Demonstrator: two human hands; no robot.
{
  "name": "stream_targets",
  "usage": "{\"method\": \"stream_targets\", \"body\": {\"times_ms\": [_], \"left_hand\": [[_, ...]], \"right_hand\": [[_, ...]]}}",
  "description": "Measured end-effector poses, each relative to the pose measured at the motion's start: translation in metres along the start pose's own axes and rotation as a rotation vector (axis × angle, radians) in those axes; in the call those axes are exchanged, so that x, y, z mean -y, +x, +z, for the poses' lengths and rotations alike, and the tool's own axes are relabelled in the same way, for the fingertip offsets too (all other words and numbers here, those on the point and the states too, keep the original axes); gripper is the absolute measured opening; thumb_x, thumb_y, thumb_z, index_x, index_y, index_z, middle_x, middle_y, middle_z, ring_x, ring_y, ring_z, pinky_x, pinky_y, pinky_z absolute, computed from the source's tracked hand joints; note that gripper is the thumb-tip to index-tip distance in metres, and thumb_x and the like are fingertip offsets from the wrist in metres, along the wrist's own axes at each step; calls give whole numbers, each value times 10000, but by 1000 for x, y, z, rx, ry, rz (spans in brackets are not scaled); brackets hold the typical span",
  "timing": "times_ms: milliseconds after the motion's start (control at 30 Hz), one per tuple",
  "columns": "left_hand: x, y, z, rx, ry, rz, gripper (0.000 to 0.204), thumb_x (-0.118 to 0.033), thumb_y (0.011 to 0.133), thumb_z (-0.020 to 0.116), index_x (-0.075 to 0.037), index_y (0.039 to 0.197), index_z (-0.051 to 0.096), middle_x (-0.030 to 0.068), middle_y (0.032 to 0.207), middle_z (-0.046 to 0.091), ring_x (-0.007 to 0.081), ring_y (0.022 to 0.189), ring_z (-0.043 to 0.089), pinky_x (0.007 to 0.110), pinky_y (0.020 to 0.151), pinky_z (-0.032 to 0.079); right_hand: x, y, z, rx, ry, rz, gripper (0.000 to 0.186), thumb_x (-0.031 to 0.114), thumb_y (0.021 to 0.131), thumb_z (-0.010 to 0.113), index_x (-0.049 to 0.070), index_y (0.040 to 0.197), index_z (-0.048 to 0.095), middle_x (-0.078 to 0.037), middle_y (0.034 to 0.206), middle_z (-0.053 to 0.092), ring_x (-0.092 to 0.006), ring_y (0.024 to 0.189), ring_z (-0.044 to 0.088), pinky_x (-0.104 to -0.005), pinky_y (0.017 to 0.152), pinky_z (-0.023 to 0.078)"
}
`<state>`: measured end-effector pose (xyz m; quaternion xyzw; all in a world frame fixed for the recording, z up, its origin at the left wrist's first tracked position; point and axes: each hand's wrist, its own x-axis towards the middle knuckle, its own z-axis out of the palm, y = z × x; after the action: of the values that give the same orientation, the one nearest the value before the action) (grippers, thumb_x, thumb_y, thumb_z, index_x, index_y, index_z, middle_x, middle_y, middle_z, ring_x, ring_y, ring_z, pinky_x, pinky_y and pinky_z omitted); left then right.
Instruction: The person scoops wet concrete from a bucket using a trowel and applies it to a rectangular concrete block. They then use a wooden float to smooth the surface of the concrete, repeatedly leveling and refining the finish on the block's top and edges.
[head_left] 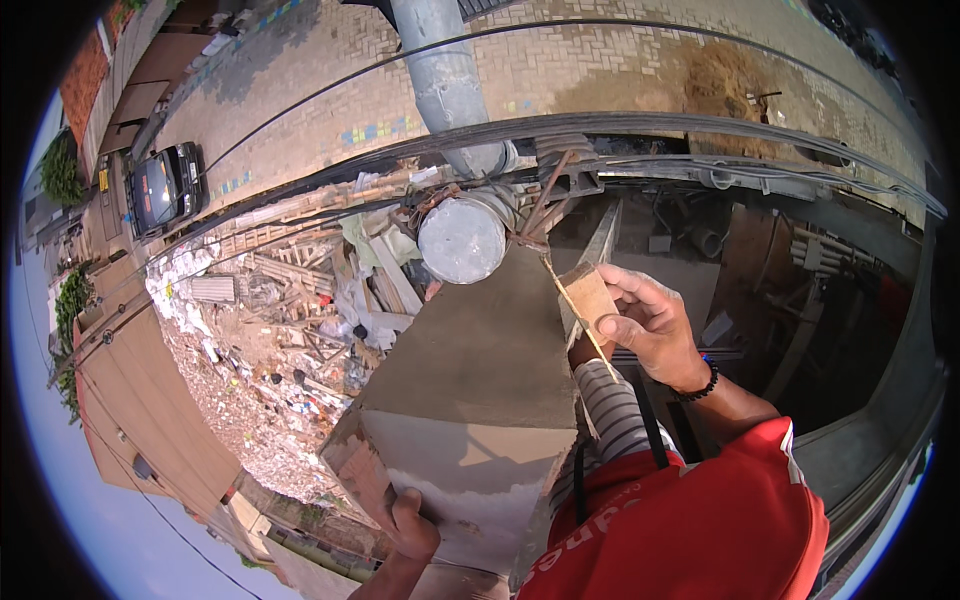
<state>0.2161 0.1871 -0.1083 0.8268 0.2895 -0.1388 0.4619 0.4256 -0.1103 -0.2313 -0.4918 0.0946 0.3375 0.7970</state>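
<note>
Right hand (648, 325) pinching wooden block (588, 302); left hand (412, 530) against brick (366, 478)

Smooth, matt finish on the grey cement ledge (470, 350)
The small tan rectangular block (592, 290) looks, from here, like dull bare wood; the thin yellow cord (577, 313) seems fibrous; the red shirt (690, 525) is matt cloth.

Pale lettering (585, 541) on red shirt (720, 520), toward five o'clock, large, slanting across cloth; smaller pale letters (625, 491) just above it. Dark vehicle (180, 180), toward ten o'clock: orange-red patch (153, 190), can't tell if lettering. Yellow patch (103, 179) nearby, too small to read.
</note>
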Motion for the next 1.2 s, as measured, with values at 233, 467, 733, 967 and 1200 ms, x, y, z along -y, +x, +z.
{"method": "stream_targets", "body": {"times_ms": [233,467,733,967,1200], "left_hand": [[14,-2,0,-81,445,435,175,-25,908,445,-88,1068,477,116,1159,441,239,1091,453,397,999,359],[-22,8,15,-150,-96,-56,90,-4,842,424,7,825,511,148,846,543,248,704,492,362,624,426],[-1,7,5,-136,316,414,90,8,865,427,-10,922,495,178,920,518,262,768,509,379,671,453],[21,-1,-4,-50,300,420,207,9,861,449,-67,1045,507,170,1071,511,279,957,504,391,882,408],[-9,7,4,-16,-70,-51,322,-67,783,417,99,1041,513,190,1010,570,290,812,544,366,767,466]], "right_hand": [[-23,-7,12,-29,-172,-70,482,70,900,655,-1,1349,497,-89,1062,653,-139,964,615,-310,844,507],[-18,-59,-28,121,-577,-35,410,97,871,661,28,1270,592,-128,968,704,-155,837,662,-285,787,494],[3,-25,-41,-33,-411,137,366,145,931,624,-5,1263,592,-91,1034,697,-92,863,612,-264,774,504],[-5,30,-32,206,-536,175,356,170,937,616,21,1261,607,-79,1021,701,-83,836,613,-236,758,494],[67,5,-3,479,-576,68,340,122,901,640,72,1237,635,-147,1001,705,-258,922,672,-317,805,490]]}}
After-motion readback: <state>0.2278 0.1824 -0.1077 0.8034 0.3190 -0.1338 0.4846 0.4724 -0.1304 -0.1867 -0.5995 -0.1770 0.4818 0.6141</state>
